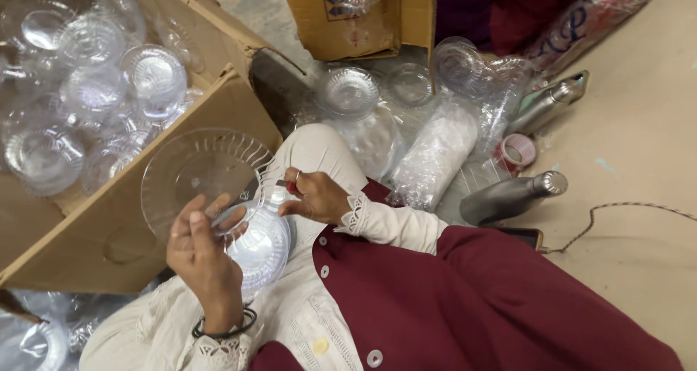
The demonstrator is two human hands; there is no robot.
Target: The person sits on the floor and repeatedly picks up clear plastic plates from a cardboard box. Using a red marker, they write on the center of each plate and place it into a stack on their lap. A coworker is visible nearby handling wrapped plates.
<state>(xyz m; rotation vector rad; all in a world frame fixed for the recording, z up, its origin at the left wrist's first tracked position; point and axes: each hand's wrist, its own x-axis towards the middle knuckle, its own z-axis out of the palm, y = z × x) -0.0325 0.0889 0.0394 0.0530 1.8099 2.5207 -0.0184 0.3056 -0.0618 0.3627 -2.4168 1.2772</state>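
Note:
My left hand [200,258] holds up a large clear plastic plate [192,171] by its lower rim, thumb and fingers pinched on it. Just below and to the right sits a smaller clear plastic bowl [261,247], resting against my lap. My right hand [312,195], with a ring on one finger, pinches the bowl's upper rim. Both hands are over my knee, next to the open cardboard box [109,247].
The cardboard box at left is full of several clear plastic bowls [94,88]. Stacks of wrapped clear dishes [432,157] lie ahead, with a second box [348,19] behind. Two steel bottles [512,197], a tape roll [517,152] and a cord [624,208] lie on the floor at right.

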